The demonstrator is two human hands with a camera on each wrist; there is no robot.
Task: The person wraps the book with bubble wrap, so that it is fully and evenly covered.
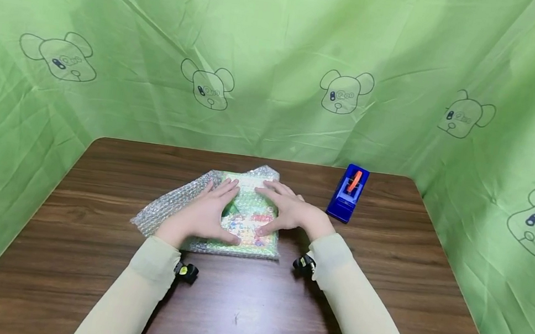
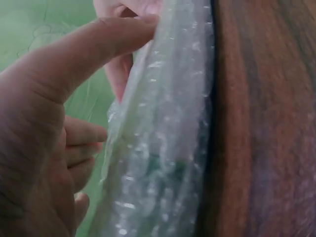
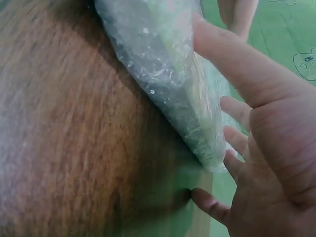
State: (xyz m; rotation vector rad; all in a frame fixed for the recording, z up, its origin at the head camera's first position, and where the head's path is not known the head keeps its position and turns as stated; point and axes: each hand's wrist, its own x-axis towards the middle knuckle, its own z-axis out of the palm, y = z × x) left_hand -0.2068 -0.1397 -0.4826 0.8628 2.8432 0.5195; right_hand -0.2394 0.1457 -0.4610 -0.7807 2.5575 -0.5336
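A flat, rectangular green item with a colourful printed face (image 1: 252,201) lies wrapped in clear bubble wrap (image 1: 164,211) at the middle of the table. Whether it is a book or a box cannot be told through the wrap. My left hand (image 1: 204,214) rests on its left part, fingers spread and thumb near the front edge. On the right part lies my right hand (image 1: 296,213), also with fingers apart and the thumb on the wrap. The left wrist view shows the bubble wrap's front side (image 2: 168,128) beside the thumb. In the right wrist view, the wrapped corner (image 3: 197,133) stands near the fingers.
A blue tape dispenser (image 1: 344,198) with an orange roll stands at the back right of the brown wooden table (image 1: 86,256). Green fabric (image 1: 281,52) with bear-head drawings hangs behind and at both sides. Loose bubble wrap extends left of the item.
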